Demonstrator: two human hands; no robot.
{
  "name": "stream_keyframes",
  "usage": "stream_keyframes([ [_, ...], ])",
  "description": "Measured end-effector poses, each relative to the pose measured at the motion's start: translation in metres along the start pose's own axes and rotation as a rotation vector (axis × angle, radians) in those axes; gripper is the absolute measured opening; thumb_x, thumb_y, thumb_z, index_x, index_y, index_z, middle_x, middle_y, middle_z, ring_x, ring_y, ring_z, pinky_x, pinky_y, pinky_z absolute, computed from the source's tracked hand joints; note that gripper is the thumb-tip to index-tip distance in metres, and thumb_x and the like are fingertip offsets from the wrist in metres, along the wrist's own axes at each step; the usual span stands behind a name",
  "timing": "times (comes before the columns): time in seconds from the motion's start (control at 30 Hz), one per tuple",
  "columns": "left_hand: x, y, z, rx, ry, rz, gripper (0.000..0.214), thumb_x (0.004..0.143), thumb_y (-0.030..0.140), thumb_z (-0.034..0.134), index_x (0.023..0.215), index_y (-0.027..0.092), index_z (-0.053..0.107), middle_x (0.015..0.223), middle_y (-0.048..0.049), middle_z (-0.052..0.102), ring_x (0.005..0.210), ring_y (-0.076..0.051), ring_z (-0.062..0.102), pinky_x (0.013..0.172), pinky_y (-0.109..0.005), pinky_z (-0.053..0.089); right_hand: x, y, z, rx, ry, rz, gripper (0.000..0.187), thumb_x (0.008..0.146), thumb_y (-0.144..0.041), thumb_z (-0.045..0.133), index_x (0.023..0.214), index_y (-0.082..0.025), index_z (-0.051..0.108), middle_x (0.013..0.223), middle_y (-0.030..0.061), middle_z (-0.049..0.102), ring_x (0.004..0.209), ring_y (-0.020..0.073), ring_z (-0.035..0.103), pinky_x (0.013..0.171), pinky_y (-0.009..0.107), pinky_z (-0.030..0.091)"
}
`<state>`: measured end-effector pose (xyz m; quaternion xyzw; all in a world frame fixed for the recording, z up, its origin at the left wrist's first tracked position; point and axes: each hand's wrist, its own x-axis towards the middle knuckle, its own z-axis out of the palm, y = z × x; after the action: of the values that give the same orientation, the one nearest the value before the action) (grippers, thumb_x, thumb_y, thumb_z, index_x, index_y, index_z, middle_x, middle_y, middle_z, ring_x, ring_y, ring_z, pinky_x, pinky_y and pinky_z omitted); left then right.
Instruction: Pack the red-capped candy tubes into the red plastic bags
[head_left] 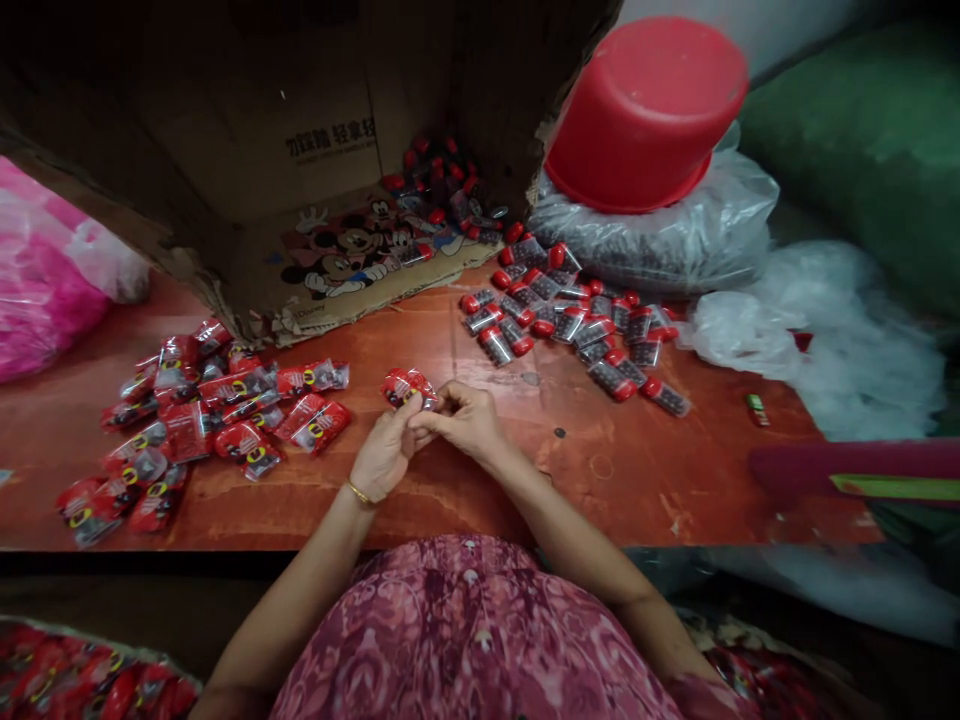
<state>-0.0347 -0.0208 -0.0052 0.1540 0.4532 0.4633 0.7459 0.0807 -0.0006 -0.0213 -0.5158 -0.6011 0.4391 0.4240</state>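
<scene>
Near the middle of the red table, both my hands meet at a small red printed plastic packet (405,385). My left hand (384,448), with a gold bangle at the wrist, pinches the packet from below, thumb on top. My right hand (469,420) has its fingertips closed at the packet's right end, where the fingers hide the edge. Left of my hands lies a pile of similar red packets (187,425) with clear plastic parts. To the right are scattered clear tubes with red caps (536,290) and dark contents.
Behind my hands a large cardboard box (225,200) lies open towards me, more red-capped tubes inside. At back right a red tub (649,110) sits upside down on a clear bag (667,235). Pink bags (45,270) stand left; a carton of red packets (82,675) is below left.
</scene>
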Motion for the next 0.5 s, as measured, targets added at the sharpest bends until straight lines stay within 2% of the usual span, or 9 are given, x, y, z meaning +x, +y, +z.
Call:
stream_keyframes([
  [0.07, 0.0, 0.014, -0.009, -0.002, 0.075, 0.001, 0.024, 0.063, 0.036, 0.072, 0.072, 0.015, 0.063, 0.072, -0.0042, 0.07, 0.071, -0.016, 0.065, 0.069, -0.026, 0.05, 0.013, 0.0, -0.008, -0.262, -0.004, -0.126, 0.04, 0.065, -0.058, 0.063, 0.063, -0.019, 0.054, 0.057, -0.0004, 0.056, 0.053, 0.0116, 0.048, 0.053, 0.024, 0.039],
  [0.13, 0.0, 0.033, -0.021, -0.037, 0.175, 0.048, 0.021, 0.07, 0.035, 0.067, 0.072, 0.015, 0.062, 0.069, -0.0035, 0.069, 0.068, -0.015, 0.066, 0.068, -0.025, 0.051, 0.029, 0.006, -0.024, -0.553, 0.084, -0.239, 0.038, 0.073, -0.054, 0.057, 0.079, -0.017, 0.06, 0.076, 0.007, 0.063, 0.074, 0.0188, 0.054, 0.07, 0.031, 0.042],
  [0.23, 0.001, 0.063, -0.038, -0.212, 0.356, 0.22, 0.029, 0.082, 0.042, 0.051, 0.073, 0.016, 0.061, 0.065, -0.0009, 0.068, 0.066, -0.011, 0.065, 0.07, -0.023, 0.051, 0.046, 0.026, -0.051, -0.882, 0.232, -0.222, 0.038, 0.081, -0.041, 0.053, 0.103, -0.011, 0.058, 0.111, 0.0169, 0.059, 0.102, 0.0286, 0.048, 0.088, 0.041, 0.035],
  [0.33, 0.004, 0.072, -0.044, -0.26, 0.393, 0.356, 0.045, 0.083, 0.054, 0.039, 0.075, 0.015, 0.062, 0.073, -0.0031, 0.069, 0.075, -0.011, 0.065, 0.075, -0.023, 0.051, 0.04, 0.049, -0.068, -1.018, 0.188, -0.206, 0.032, 0.087, -0.024, 0.043, 0.113, -0.011, 0.055, 0.12, 0.0136, 0.057, 0.112, 0.0289, 0.044, 0.093, 0.043, 0.032],
  [0.4, 0.006, 0.059, -0.039, -0.048, 0.342, 0.37, 0.044, 0.077, 0.056, 0.048, 0.079, 0.015, 0.064, 0.079, -0.0055, 0.07, 0.08, -0.014, 0.066, 0.078, -0.027, 0.051, 0.024, 0.058, -0.074, -1.035, 0.175, -0.232, 0.031, 0.088, -0.021, 0.041, 0.115, -0.013, 0.055, 0.119, 0.0106, 0.058, 0.112, 0.0275, 0.044, 0.093, 0.042, 0.032],
  [0.5, 0.013, 0.028, -0.029, 0.564, 0.254, 0.469, 0.037, 0.064, 0.045, 0.068, 0.089, 0.018, 0.067, 0.094, -0.0085, 0.07, 0.094, -0.023, 0.063, 0.088, -0.037, 0.046, -0.007, 0.065, -0.08, -1.004, 0.194, -0.268, 0.031, 0.086, -0.023, 0.043, 0.114, -0.014, 0.055, 0.117, 0.0104, 0.06, 0.108, 0.0255, 0.047, 0.092, 0.04, 0.035],
])
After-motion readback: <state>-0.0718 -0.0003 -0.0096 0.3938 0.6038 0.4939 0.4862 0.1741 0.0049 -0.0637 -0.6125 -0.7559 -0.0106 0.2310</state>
